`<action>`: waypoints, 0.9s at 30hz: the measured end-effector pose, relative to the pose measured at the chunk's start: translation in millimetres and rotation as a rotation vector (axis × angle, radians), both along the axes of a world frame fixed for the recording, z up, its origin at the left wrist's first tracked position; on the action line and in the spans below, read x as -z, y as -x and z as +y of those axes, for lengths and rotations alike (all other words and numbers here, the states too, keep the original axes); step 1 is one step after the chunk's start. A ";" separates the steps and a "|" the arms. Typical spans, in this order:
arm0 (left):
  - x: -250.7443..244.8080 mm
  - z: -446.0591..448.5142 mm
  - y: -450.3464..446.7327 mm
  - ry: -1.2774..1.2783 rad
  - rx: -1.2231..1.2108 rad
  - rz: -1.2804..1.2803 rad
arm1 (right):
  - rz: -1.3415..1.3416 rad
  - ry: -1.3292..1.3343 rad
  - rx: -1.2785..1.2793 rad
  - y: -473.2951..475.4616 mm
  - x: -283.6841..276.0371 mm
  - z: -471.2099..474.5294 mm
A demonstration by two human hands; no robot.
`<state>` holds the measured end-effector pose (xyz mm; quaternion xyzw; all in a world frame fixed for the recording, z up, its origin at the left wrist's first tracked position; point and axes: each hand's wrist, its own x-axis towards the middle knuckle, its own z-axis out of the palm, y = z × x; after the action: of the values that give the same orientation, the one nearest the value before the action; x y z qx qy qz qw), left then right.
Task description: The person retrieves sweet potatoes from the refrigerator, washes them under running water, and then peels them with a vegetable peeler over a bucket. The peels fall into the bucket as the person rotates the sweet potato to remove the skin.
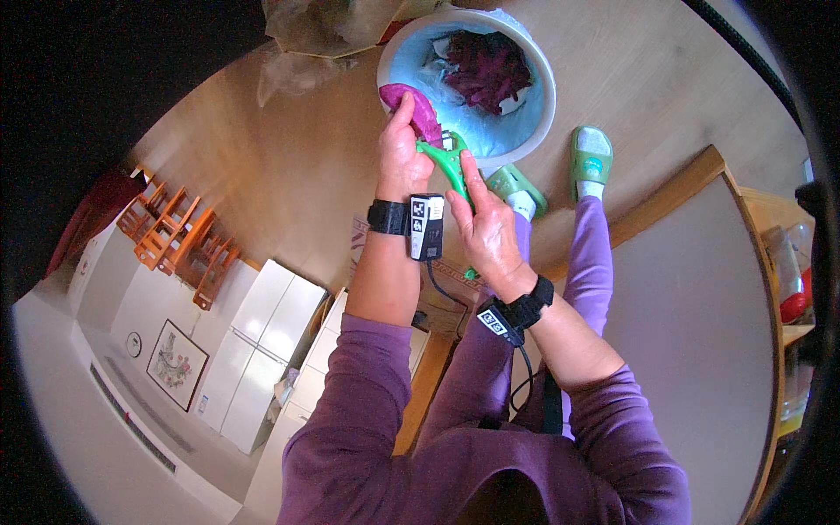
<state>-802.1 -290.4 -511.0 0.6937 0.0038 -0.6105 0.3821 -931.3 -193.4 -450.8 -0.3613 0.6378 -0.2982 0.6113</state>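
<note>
My left hand (401, 157) grips a purple sweet potato (420, 113) with bright, peeled-looking flesh, held over the near left rim of a round waste bin (550, 92). In my right hand (487, 230) is a green peeler (451, 163), my index finger stretched along its handle. The peeler's blade end is against or very close to the lower end of the sweet potato. Inside the bin, dark purple peelings (489, 69) lie on a pale bluish plastic liner (420, 72) with some whitish scraps. My fingers partly cover the sweet potato and the peeler handle.
Green slippers (590, 154) on my feet stand close to the bin. A clear plastic bag (328, 26) is beyond it on the left. To the right is a wood-edged panel (702, 282) beside shelves; a white refrigerator (262, 348) stands at far left.
</note>
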 end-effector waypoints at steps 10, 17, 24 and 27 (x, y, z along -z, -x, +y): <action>10.3 -13.2 8.0 0.215 0.068 -0.105 | -0.147 -0.286 0.073 13.2 -15.1 -11.7; 8.6 -11.2 -10.3 0.153 -0.122 0.306 | -0.245 -0.360 0.247 24.4 22.8 -1.4; 3.2 -12.2 -5.3 0.176 -0.161 0.518 | -0.067 -0.371 0.233 17.2 61.6 0.9; 0.8 -9.4 -5.2 0.137 -0.128 0.421 | -0.181 -0.359 0.253 14.8 56.8 5.6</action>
<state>-796.9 -299.7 -511.7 0.5219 0.0857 -0.7150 0.4571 -946.1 -187.8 -507.6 -0.1357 0.6632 -0.2854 0.6784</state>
